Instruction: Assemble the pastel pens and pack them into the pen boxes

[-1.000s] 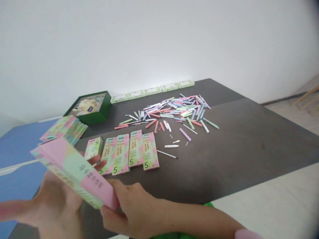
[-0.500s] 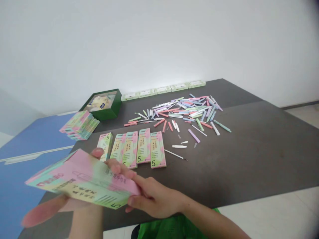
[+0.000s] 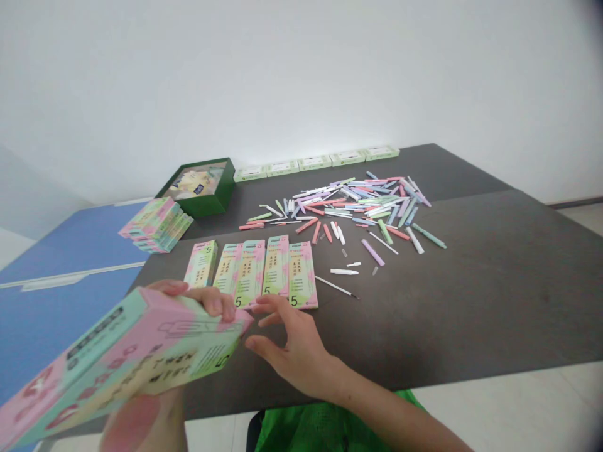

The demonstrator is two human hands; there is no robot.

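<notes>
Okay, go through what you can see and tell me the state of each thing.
Left hand: gripping a pastel pen box, tilted in the air.
Right hand: open, apart from the box.
Five pen boxes: lying flat in a row.
Green box: open-topped.
Pen parts: scattered loose.

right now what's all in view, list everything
held pen box: 1, pink and mint, in the left hand
pen boxes: 5, pink and green, in a row on the dark table
stacked pen boxes: count unclear, pink and green, at the table's left corner
open box: 1, dark green, back left of the table
small boxes: 5, pale green, along the table's back edge
pens and pen parts: many, pastel and white, scattered mid-table
dark table: 1, dark grey, under all these
blue surface: 1, blue, left of the table
left hand: 1, gripping the box
right hand: 1, open, beside the box
</notes>
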